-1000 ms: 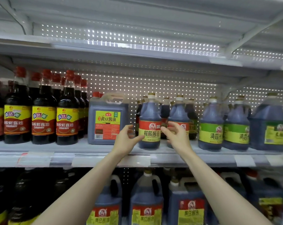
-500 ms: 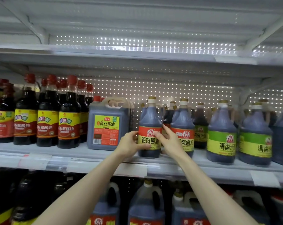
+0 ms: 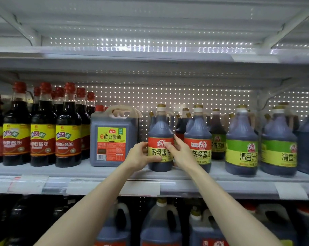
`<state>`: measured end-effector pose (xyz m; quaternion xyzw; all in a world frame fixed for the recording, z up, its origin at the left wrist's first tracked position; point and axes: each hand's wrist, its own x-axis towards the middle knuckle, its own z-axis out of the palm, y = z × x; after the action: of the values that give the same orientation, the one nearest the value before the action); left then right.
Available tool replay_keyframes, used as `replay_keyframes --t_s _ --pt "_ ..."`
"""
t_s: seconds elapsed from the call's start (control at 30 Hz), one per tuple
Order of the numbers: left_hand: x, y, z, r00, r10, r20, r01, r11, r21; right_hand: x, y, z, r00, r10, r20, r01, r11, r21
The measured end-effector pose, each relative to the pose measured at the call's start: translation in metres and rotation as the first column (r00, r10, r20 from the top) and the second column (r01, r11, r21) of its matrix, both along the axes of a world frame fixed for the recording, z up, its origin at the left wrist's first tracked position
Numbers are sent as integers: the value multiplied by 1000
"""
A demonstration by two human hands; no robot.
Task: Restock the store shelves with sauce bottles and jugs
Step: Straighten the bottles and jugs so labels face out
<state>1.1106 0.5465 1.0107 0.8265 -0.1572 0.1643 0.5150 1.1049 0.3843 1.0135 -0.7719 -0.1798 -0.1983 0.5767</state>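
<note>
A dark soy sauce bottle [image 3: 160,128] with a red and yellow label stands at the front of the middle shelf [image 3: 100,172]. My left hand [image 3: 140,156] grips its left side, thumb across the lower label. My right hand [image 3: 181,152] holds its right side, fingers reaching into the gap between it and a matching bottle [image 3: 199,137] just to the right. Both arms stretch up from below.
Left of the held bottle stands a square soy sauce jug [image 3: 113,137], then a row of red-capped bottles [image 3: 42,126]. Green-labelled vinegar bottles [image 3: 241,142] line the right. More jugs [image 3: 160,224] fill the shelf below. The upper shelf [image 3: 150,57] hangs overhead.
Both hands went from hovering in front of the shelf to closing round the red-labelled bottle. The view has come closer and shifted slightly left.
</note>
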Motion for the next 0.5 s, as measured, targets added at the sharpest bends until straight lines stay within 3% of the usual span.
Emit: replay_keyframes --t_s 0.5 --pt "14 0 0 999 -21 -26 20 1000 -19 15 5 0 998 -61 -11 60 996 -69"
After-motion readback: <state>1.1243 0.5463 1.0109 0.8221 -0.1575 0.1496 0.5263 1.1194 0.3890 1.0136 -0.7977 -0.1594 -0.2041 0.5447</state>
